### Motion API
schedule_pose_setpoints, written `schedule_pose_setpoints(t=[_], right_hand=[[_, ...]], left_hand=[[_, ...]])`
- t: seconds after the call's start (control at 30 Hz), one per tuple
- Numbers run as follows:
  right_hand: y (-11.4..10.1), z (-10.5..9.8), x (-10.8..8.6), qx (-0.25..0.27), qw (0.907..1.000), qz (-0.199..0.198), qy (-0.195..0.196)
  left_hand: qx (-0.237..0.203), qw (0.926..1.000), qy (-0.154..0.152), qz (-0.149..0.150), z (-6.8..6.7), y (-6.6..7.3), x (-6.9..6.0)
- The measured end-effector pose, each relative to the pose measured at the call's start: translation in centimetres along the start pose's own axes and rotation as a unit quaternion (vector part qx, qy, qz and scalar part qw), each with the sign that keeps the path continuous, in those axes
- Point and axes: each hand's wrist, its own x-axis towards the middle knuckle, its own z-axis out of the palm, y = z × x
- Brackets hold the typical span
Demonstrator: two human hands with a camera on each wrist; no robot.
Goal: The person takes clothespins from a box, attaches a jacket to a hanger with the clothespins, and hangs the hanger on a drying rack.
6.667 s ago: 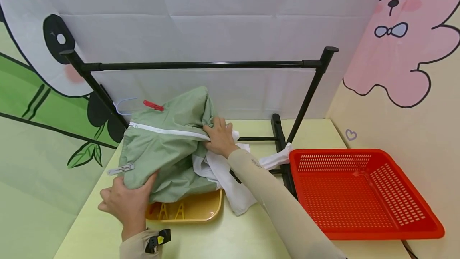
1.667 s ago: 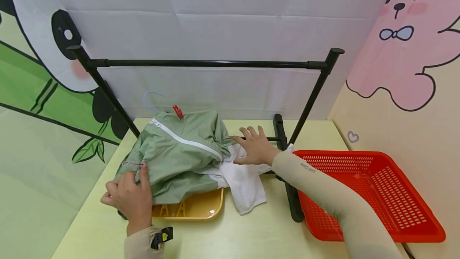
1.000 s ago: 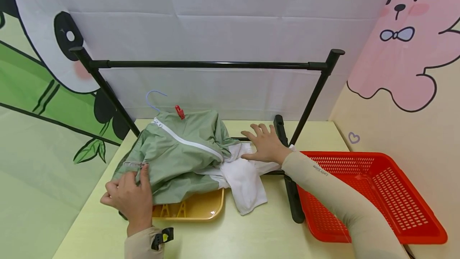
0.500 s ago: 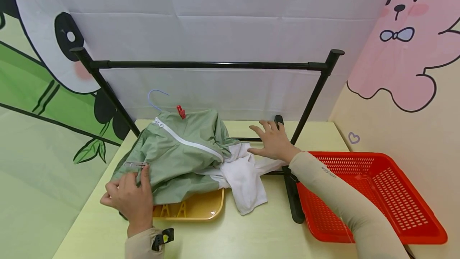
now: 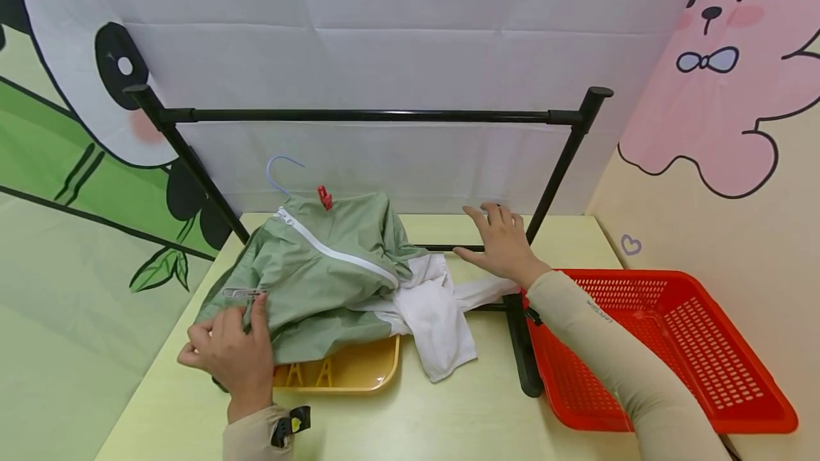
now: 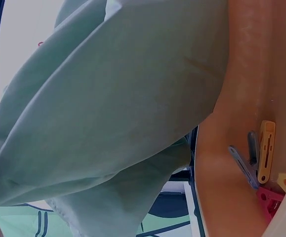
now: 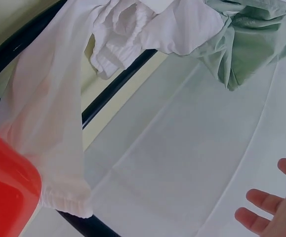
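Observation:
A light green jacket (image 5: 320, 269) with a white zipper and white sleeves lies bunched over a yellow tray (image 5: 365, 375). My left hand (image 5: 233, 354) pinches its lower left edge, thumb beside a grey clothespin (image 5: 243, 293); the left wrist view shows the fabric (image 6: 113, 98) stretched from the fingers at its left edge. A blue hanger hook (image 5: 275, 171) sticks up from the collar, near a red clothespin (image 5: 324, 198). My right hand (image 5: 506, 244) hovers with fingers spread above the outstretched white sleeve (image 5: 483, 293), holding nothing. The other white sleeve (image 5: 442, 333) lies crumpled on the table.
Behind the jacket stands a black clothes rack (image 5: 371, 115) with a high crossbar. A red perforated basket (image 5: 673, 418) sits at the right, against the sleeve's cuff (image 7: 66, 200). Several clothespins, including an orange one (image 6: 266, 150), lie in the tray.
The right hand has let go of the jacket and moved right, rising slightly over the last second. The jacket has sunk lower and flatter. The left hand barely moves lately.

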Motion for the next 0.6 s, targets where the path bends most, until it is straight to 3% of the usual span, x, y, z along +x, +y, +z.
schedule_pose_setpoints(t=[0.6], right_hand=[[1.5, -1.5, -0.9, 0.053, 0.9960, 0.043, 0.058]], left_hand=[[-0.013, 0.9997, 0.019, 0.006, -0.1, 0.2, 0.3]])
